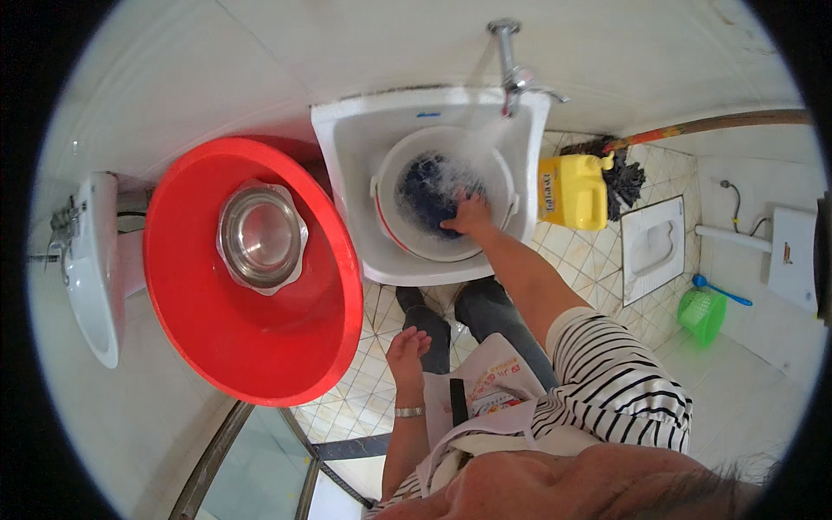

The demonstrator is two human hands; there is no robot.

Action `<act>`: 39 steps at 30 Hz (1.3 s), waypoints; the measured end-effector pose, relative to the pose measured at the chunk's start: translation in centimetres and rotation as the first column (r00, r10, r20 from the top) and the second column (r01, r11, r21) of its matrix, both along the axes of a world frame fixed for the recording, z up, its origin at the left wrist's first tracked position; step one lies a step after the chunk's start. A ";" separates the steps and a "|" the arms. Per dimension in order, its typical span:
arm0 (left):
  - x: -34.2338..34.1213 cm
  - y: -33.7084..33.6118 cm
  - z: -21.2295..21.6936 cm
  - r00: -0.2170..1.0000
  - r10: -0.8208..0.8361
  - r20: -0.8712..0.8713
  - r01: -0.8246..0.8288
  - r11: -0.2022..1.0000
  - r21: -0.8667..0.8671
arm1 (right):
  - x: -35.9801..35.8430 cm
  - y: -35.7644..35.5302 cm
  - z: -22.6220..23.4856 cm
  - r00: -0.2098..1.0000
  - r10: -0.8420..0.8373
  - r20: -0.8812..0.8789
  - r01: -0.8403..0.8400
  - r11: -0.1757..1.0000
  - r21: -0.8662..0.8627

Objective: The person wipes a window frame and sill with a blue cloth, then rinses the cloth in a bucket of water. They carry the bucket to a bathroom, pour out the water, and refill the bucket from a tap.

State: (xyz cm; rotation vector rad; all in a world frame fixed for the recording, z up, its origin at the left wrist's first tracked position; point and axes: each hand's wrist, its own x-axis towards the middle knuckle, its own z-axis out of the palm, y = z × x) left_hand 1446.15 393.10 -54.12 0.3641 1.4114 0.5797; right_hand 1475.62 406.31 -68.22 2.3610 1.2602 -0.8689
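A white bucket stands in a white sink below a wall tap. Water sprays from the tap into it, over something dark blue that looks like wet cloth. Into the bucket reaches my right hand, thumb and fingers apart, its fingertips at the dark cloth and partly lost in the splashing water. My left hand hangs in front of my body, empty, fingers loosely bent and apart, near the rim of a big red tub.
Inside the red tub sits a metal bowl. Left of it is a washbasin. Right of the sink stand a yellow jug and a dark mop. Farther right are a squat toilet and a green basket.
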 end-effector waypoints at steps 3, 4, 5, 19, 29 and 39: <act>-1.5 1.2 -0.4 1.000 0.017 -0.022 -0.018 1.000 -0.009 | -1.6 1.3 -4.9 0.992 -0.111 -0.055 0.110 0.994 -0.024; -1.9 1.5 -0.6 0.999 0.029 -0.021 -0.029 1.000 -0.010 | -2.2 2.5 -3.9 0.984 -0.118 -0.136 0.097 0.983 -0.154; -2.3 2.1 -1.0 0.999 0.018 -0.044 -0.018 1.000 0.000 | -3.4 2.8 -5.9 0.961 -0.170 -0.219 0.153 0.984 -0.096; 10.5 16.5 -1.8 0.881 -0.032 0.473 0.155 0.962 -0.223 | -2.3 -1.2 24.4 0.883 0.217 -0.416 0.102 0.777 0.622; 17.9 16.3 -0.7 0.420 0.274 0.865 -0.080 0.961 -0.265 | -4.6 -2.3 24.8 0.816 0.066 -0.575 0.445 0.563 0.696; 20.4 16.5 -1.5 0.954 0.052 0.296 -0.104 0.981 0.164 | -0.9 1.1 13.4 0.686 -0.453 -0.570 0.722 0.522 0.455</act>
